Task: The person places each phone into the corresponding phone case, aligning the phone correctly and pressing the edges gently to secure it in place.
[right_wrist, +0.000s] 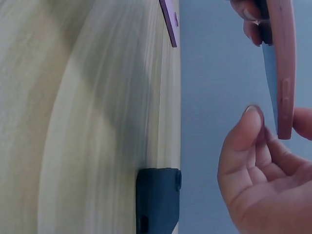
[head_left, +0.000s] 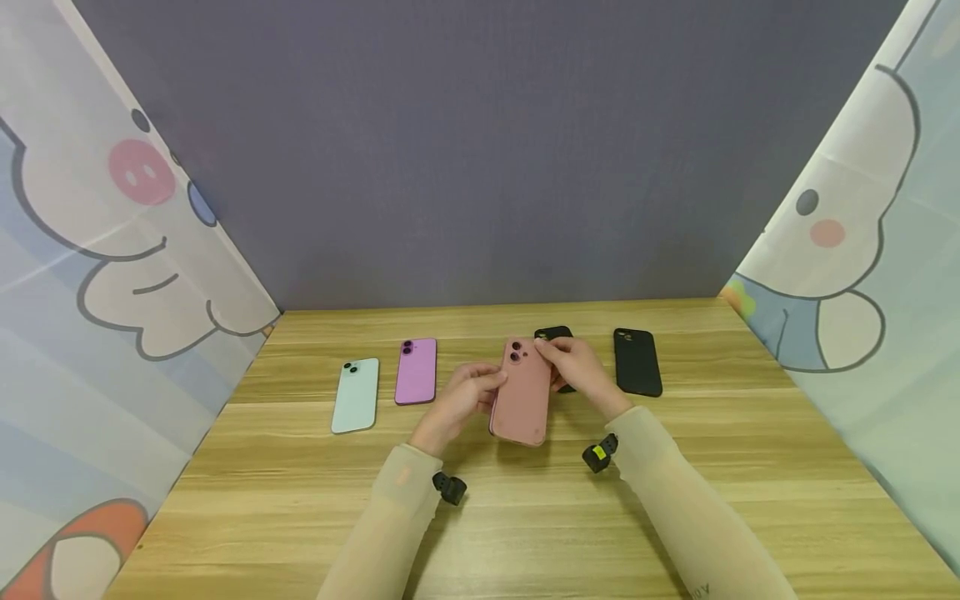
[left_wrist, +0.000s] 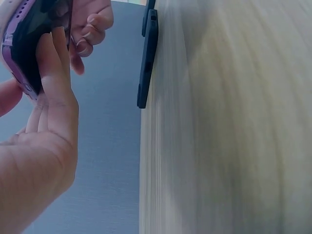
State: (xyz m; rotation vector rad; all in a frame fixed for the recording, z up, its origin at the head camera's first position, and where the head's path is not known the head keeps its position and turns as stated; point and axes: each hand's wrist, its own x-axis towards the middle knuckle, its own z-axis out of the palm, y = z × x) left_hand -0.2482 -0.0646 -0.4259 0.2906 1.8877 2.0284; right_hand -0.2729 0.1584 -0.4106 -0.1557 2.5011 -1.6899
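Note:
A pink phone [head_left: 521, 396] with two camera lenses is held tilted above the wooden table [head_left: 525, 517], back side up. My left hand [head_left: 486, 385] grips its left edge; in the left wrist view the fingers [left_wrist: 53, 63] lie along the phone's dark screen [left_wrist: 34, 44]. My right hand [head_left: 549, 352] pinches the top right corner by the lenses. In the right wrist view the pink phone's edge [right_wrist: 285, 68] stands between my right thumb and fingers [right_wrist: 251, 122].
On the table lie a mint phone [head_left: 356, 395] and a purple phone [head_left: 416, 371] to the left. A black case [head_left: 637, 361] lies to the right, and another black case [head_left: 553, 333] sits half hidden behind my right hand. Printed curtains flank both sides.

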